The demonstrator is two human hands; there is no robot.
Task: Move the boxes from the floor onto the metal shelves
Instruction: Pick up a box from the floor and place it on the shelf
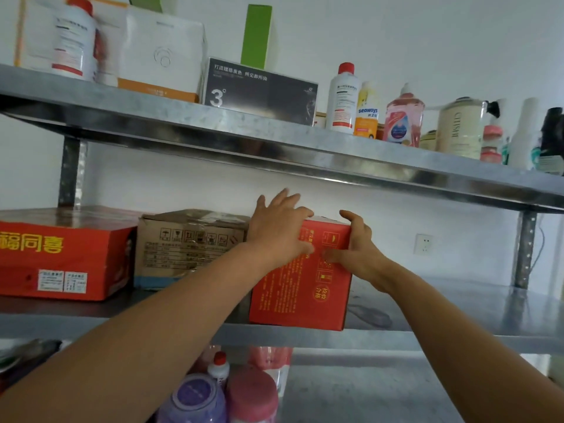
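Observation:
A red box with yellow print (300, 288) stands on the middle metal shelf (457, 312), its front at the shelf's edge. My left hand (279, 230) lies over its upper left corner with fingers spread and straight. My right hand (358, 250) grips its upper right corner, fingers curled over the top and thumb on the front face. To the left on the same shelf sit a brown cardboard box (189, 245) and a wide red box with yellow characters (61, 257).
The top shelf (274, 132) carries white boxes, a dark box (259, 90), a green box and several bottles. Bottles and jars (219, 392) stand on the lower shelf. Bare shelf surface lies right of the red box. A wall socket (423, 244) is behind.

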